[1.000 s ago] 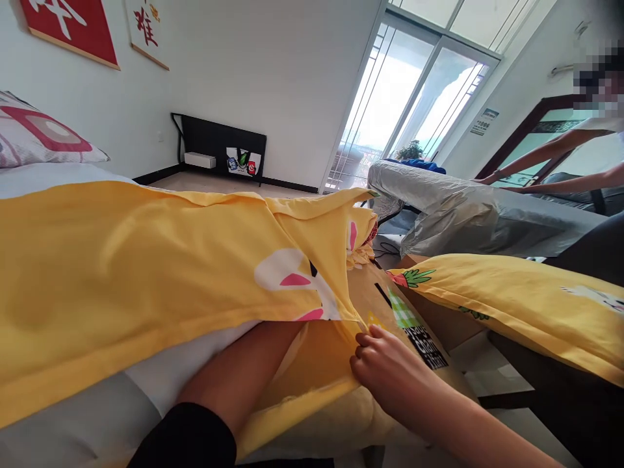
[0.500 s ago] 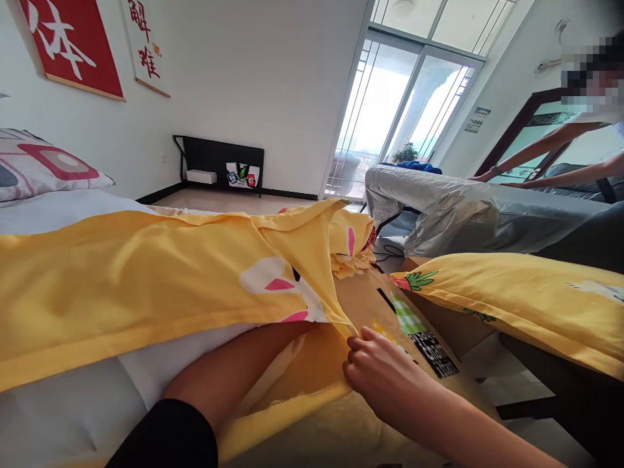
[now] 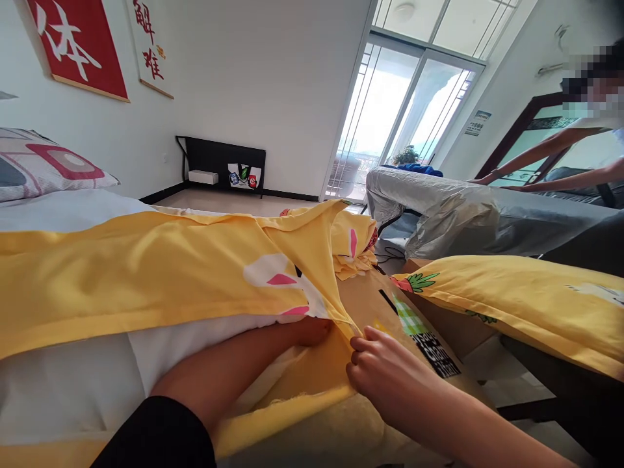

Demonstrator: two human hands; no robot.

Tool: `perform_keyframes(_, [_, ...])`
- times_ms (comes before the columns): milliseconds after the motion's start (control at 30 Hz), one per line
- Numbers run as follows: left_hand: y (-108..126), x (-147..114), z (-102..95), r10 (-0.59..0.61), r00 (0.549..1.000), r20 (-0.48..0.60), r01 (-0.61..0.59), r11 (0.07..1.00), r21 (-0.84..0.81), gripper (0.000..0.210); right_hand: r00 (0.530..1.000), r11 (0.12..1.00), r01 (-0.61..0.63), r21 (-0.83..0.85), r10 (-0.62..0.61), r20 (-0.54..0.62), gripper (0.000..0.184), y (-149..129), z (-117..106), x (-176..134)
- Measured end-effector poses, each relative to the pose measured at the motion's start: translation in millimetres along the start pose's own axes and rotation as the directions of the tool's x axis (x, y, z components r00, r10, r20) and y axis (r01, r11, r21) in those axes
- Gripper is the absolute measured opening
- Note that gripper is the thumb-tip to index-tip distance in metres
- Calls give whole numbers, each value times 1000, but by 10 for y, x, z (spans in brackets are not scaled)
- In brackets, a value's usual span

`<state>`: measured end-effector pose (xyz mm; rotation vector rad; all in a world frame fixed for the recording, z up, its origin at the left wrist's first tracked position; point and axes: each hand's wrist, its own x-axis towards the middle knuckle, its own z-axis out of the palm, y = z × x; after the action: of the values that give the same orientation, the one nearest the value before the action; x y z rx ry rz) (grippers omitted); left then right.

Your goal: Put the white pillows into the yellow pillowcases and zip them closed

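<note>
While the left hand (image 3: 316, 331), its fingers too hidden to tell, reaches inside a yellow duvet cover (image 3: 146, 273), the right hand (image 3: 374, 365) has its fingers pinching the cloth's edge (image 3: 345, 322).

Your cloth (image 3: 121, 273) is yellow, with white and pink shapes. Your sleeve (image 3: 156, 435) is black. You see a yellow cushion (image 3: 511, 286) with green leaves, a white pillow (image 3: 63, 166) with red and grey shapes, and a red banner (image 3: 100, 39) with white writing.

Daylight from glass doors (image 3: 402, 120), glaring white. Wall (image 3: 263, 78) softly lit. Soft shading across yellow cloth (image 3: 160, 279). Lower right corner dark; upper right blurred, darkened. Pixelated patch (image 3: 592, 81) at right. Wide-angle stretch toward edges.
</note>
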<state>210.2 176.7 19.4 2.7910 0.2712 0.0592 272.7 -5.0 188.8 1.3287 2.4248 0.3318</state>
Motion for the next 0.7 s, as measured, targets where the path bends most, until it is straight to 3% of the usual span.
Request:
perform_keyframes(200, [-33, -68, 30, 36, 999, 24, -37, 998, 55, 48, 999, 1000, 9, -28, -8, 34, 13, -19, -53, 6])
perform_keyframes(333, [3, -44, 42, -6, 1000, 2, 6, 996, 93, 55, 997, 999, 4, -41, -1, 74, 12, -35, -129, 15])
perform_keyframes(533, [47, 59, 116, -33, 999, -19, 35, 990, 140, 43, 997, 999, 7, -40, -4, 82, 10, -57, -190, 26])
perform_keyframes(700, [44, 129, 170, -29, 993, -110, 46, 987, 157, 27, 999, 998, 23, -57, -21, 43, 10, -56, -118, 9])
